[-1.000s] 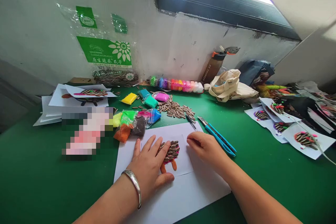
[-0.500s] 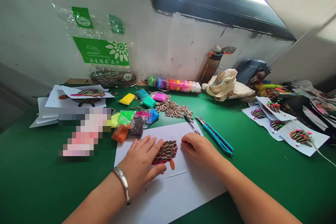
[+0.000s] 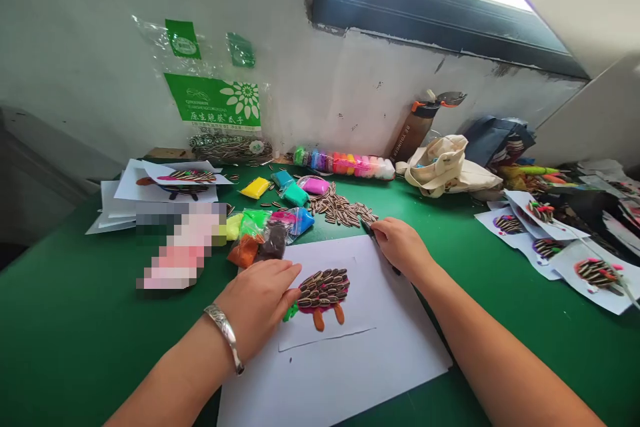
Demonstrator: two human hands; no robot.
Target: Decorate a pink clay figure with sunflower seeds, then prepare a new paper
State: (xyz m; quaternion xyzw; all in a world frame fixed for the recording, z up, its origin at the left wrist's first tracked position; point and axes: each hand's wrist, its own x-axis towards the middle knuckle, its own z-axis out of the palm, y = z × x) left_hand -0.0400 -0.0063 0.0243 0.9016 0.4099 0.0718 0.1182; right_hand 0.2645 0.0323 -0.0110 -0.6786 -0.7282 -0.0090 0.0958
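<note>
My left hand (image 3: 263, 300) lies flat on a white sheet of paper (image 3: 325, 373), its fingers stretched out at the left side of a hedgehog-like picture. The picture's body is made of striped sunflower seeds (image 3: 325, 288) set in magenta clay, with two orange-brown legs (image 3: 319, 320). Some green clay (image 3: 290, 312) shows at its left end, partly hidden by my fingers. At the sheet's upper right edge, my right hand (image 3: 403, 243) has its fingers closed on a dark pen (image 3: 369, 230). The loose seeds (image 3: 340, 207) lie just beyond it.
Bagged coloured clays (image 3: 273, 240) sit left of the seeds. Behind them are a seed bag (image 3: 215, 107), a clay pack (image 3: 345, 163), a bottle (image 3: 413, 130) and a cloth bag (image 3: 440, 163). Finished pictures lie in a left paper stack (image 3: 150, 193) and on right-hand sheets (image 3: 595, 273).
My right hand has moved up and right from the picture's edge to the pen. My left hand has slid left, uncovering more of the picture. The blue utility knife is now hidden from view.
</note>
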